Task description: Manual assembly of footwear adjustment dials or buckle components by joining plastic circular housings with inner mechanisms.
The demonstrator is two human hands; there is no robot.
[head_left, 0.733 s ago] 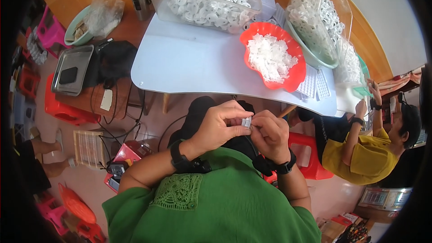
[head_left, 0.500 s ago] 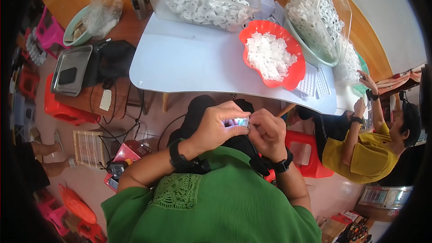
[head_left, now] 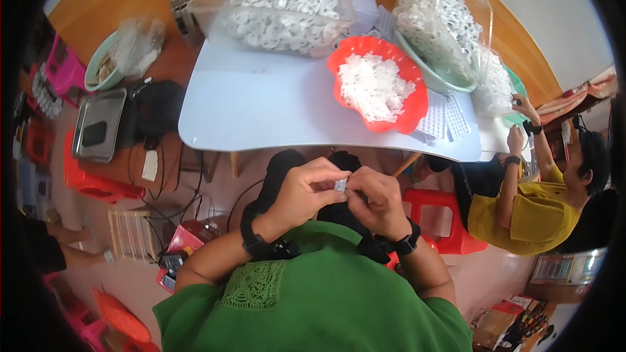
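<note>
Left hand [head_left: 306, 194] and right hand [head_left: 377, 201] pinch one small white part [head_left: 340, 185] between closed fingertips, held at 6 o'clock from the counter [head_left: 261, 107]; slipping grip would likely drop it floorward.

Green shirt [head_left: 326, 300] with lace patch, black wristbands [head_left: 405, 245]. Small white part [head_left: 340, 186] between hands. Pale blue table [head_left: 274, 104], red bowl [head_left: 407, 120] of white bits, red stool [head_left: 433, 205], co-worker's yellow shirt [head_left: 528, 218].
</note>
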